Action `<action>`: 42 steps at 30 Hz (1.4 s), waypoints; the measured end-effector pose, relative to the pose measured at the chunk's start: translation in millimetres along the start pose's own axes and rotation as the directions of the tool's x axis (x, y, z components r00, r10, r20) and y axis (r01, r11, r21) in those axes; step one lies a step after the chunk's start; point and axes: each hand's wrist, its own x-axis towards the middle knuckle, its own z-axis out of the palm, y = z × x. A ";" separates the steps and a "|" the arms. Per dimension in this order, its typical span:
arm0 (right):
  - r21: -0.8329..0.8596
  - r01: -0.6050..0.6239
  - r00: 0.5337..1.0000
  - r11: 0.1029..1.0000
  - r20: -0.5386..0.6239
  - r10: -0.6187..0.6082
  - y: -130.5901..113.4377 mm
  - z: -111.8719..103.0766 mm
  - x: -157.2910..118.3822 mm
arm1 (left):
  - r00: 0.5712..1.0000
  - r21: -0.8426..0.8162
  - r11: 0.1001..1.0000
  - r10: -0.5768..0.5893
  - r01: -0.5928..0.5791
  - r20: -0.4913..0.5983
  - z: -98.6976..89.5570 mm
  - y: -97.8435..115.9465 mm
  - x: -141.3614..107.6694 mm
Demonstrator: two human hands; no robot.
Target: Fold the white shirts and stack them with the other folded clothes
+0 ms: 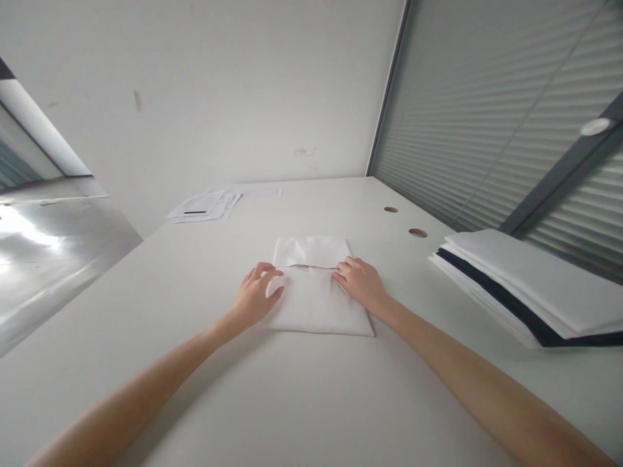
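Observation:
A white folded piece, soft and flat like cloth or a thin bag, lies on the white table in front of me. Its far part is a separate-looking flap, with a narrow gap across the middle. My left hand rests at the left edge, thumb and fingers apart, fingertips touching the piece near the flap's corner. On the other side, my right hand has thumb and fingers close together at the flap's near right corner. The undersides of the fingertips are hidden.
To the right sits a stack of folded white pieces with a dark layer in it. Loose papers lie at the far left of the table. Two round holes are cut near the blinds.

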 end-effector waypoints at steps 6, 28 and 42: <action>0.184 0.313 0.949 0.932 -0.095 -0.300 -37.1 -1.1 -12.5 | 0.897 0.148 0.904 0.353 -0.400 0.265 13.8 29.9 -15.7; 0.209 0.153 0.988 0.966 -0.066 -0.142 27.3 5.0 7.9 | 0.973 0.264 0.936 0.222 -0.231 0.062 21.6 9.8 29.4; 0.379 -0.136 0.927 0.915 0.374 -0.017 109.1 39.8 140.4 | 0.933 -0.150 0.964 -0.163 0.219 0.320 11.0 -101.5 177.7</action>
